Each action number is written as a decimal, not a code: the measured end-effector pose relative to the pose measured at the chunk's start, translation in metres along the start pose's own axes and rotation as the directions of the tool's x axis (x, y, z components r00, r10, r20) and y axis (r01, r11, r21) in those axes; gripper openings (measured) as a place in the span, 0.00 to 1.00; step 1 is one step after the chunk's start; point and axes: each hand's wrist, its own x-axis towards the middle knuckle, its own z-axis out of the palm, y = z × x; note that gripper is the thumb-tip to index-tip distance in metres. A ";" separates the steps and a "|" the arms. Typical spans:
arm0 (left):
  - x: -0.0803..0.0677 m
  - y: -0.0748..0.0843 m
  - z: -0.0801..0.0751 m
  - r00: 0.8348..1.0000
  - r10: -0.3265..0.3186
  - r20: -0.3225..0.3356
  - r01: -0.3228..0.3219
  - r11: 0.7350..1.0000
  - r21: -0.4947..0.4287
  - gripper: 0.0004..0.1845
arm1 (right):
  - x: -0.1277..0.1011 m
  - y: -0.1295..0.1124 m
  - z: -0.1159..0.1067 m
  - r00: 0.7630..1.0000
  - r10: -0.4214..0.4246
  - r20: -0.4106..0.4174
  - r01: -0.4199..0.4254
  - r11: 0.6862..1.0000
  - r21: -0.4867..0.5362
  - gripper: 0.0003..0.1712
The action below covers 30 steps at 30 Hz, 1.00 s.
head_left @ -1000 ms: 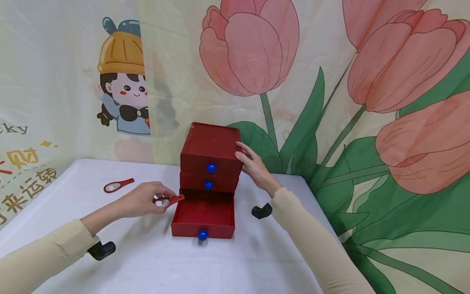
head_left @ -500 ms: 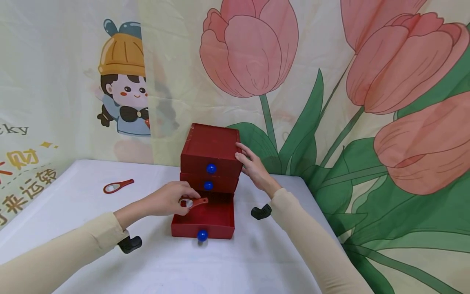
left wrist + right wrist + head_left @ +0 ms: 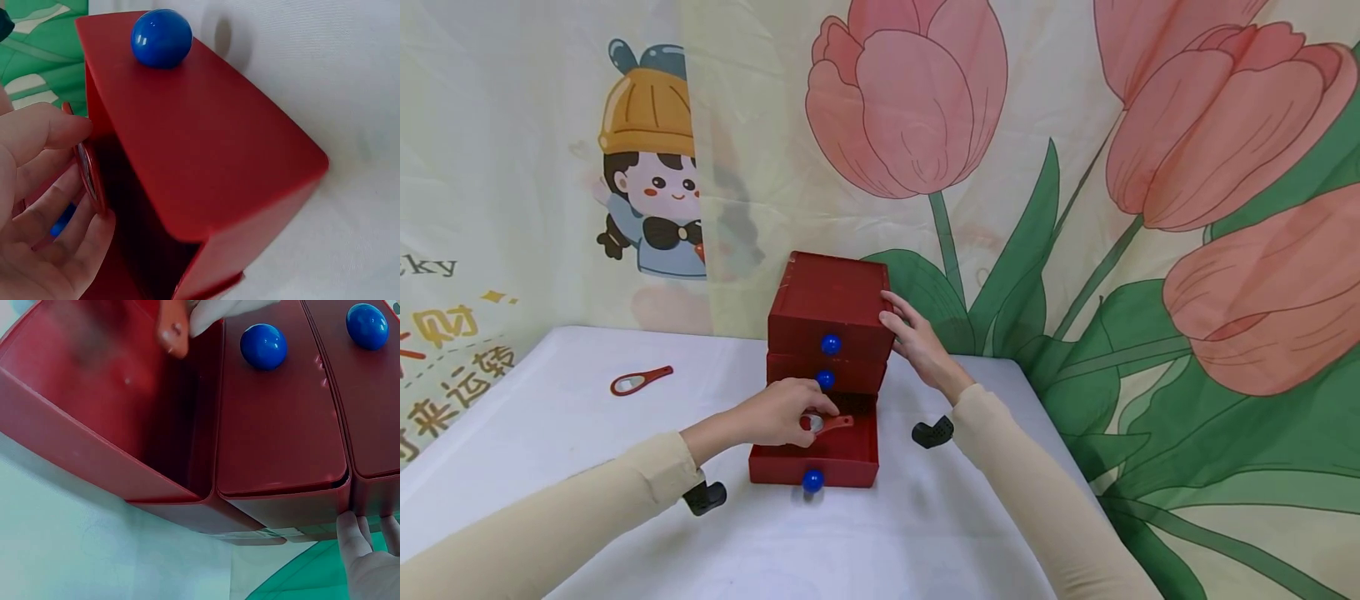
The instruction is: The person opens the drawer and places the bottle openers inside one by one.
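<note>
A red three-drawer chest (image 3: 833, 300) stands on the white table (image 3: 550, 417). Each drawer has a blue knob, and the bottom drawer (image 3: 820, 458) is pulled out. My left hand (image 3: 805, 412) pinches a small red tool with a round ring head (image 3: 829, 423) and holds it over the open drawer's inside. In the left wrist view the tool (image 3: 87, 175) shows edge-on beside my fingers (image 3: 44, 134), behind the drawer front (image 3: 200, 137). In the right wrist view its handle tip (image 3: 174, 328) hangs above the drawer cavity (image 3: 106, 406). My right hand (image 3: 898, 321) lies flat against the chest's right side, fingers (image 3: 353, 534) straight.
A second red ring-headed tool (image 3: 640, 380) lies on the table at the left. The table's right edge runs close to the chest. A tulip-printed cloth (image 3: 1075, 208) hangs behind. Black wrist cameras (image 3: 703, 497) (image 3: 934, 432) sit under both sleeves.
My left hand has carried the red tool rightward from beside the drawer's left wall to over its inside. The right hand and the chest have stayed still.
</note>
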 end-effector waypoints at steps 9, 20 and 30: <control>0.008 0.007 0.010 0.999 -0.009 0.037 0.009 1.000 0.002 0.23 | 0.000 0.001 0.001 1.000 0.000 0.000 0.000 1.000 -0.010 0.33; 0.019 0.000 0.028 0.995 0.023 0.094 -0.024 1.000 0.002 0.21 | 0.000 0.001 0.000 1.000 0.007 -0.008 -0.007 1.000 -0.012 0.32; 0.028 -0.003 0.039 0.988 -0.011 0.152 0.010 1.000 0.007 0.19 | 0.002 0.002 -0.001 1.000 0.010 -0.012 -0.011 1.000 -0.011 0.32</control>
